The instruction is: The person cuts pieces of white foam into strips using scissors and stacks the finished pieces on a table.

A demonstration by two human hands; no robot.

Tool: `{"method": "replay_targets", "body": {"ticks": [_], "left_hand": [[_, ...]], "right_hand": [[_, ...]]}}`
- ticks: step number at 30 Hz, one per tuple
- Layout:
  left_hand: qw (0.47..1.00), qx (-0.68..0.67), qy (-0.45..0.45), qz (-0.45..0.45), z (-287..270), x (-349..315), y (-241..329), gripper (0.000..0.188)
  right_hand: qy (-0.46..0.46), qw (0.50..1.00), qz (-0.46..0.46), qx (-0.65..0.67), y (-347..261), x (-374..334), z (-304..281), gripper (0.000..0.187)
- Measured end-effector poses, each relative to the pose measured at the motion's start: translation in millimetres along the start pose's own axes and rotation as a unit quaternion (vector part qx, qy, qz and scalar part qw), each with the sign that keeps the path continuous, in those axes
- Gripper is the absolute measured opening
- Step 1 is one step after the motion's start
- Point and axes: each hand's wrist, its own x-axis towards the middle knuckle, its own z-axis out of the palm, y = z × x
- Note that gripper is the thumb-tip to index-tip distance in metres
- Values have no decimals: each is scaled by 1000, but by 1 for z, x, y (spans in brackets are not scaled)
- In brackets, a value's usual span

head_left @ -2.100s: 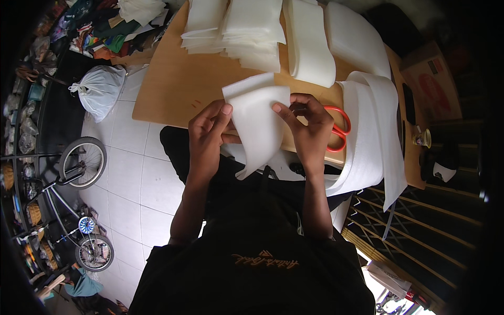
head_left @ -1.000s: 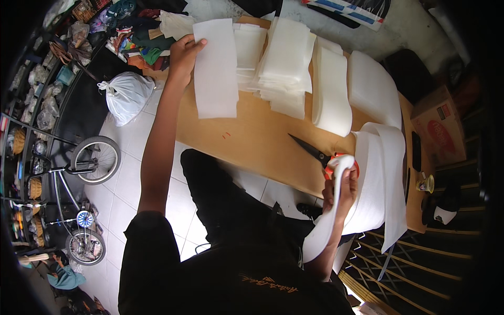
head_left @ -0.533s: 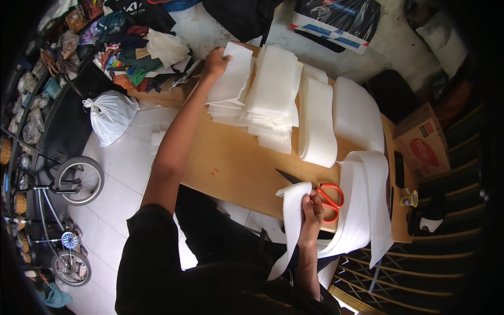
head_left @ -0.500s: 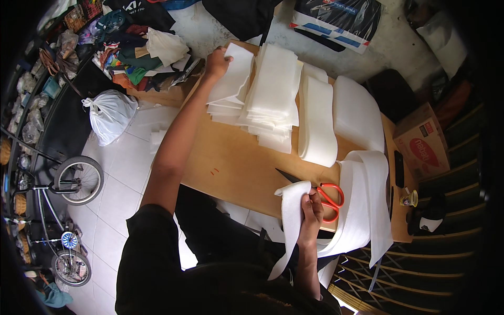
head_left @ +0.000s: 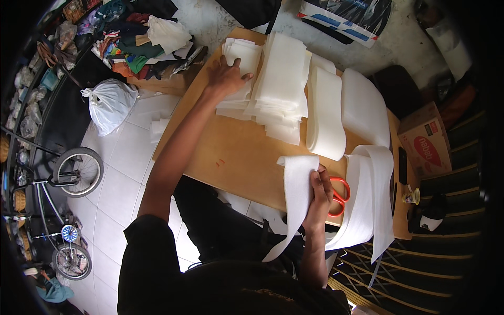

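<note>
My left hand (head_left: 229, 80) lies with fingers spread on a stack of cut white fabric pieces (head_left: 242, 52) at the table's far left corner. Between thumb and fingers, my right hand (head_left: 318, 197) grips the end of a white fabric strip (head_left: 295, 194), which hangs down over the near table edge. Orange-red scissor handles (head_left: 346, 195) show just right of that hand; the blades are hidden behind hand and strip. A taller pile of white pieces (head_left: 281, 79) is right of the left hand's stack. Beyond my right hand lies a folded white band (head_left: 326, 115).
Long white material (head_left: 362, 194) drapes over the wooden table's (head_left: 231, 157) right front edge. A thick white roll (head_left: 365, 107), a dark phone-like object (head_left: 402, 165) and a small cup (head_left: 412, 196) sit further right. A cardboard box (head_left: 426, 142) stands beyond. Left are a tied white bag (head_left: 109, 107) and a bicycle (head_left: 52, 210).
My left hand has let go of the white piece it pinched and now rests spread on the stack. My right hand has moved slightly up with its strip, which now covers the scissor blades.
</note>
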Motion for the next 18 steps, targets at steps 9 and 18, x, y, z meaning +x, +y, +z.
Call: {"method": "replay_targets", "body": {"ticks": [9,18], "left_hand": [[996,80,23,-16,37,-19,4,72],[951,-292,63,73,-5,-10,-25,58]], "right_hand": [[7,991,-130,19,-73,53,78,34],[-38,930,-339,-139,-45,193,193,13]]}}
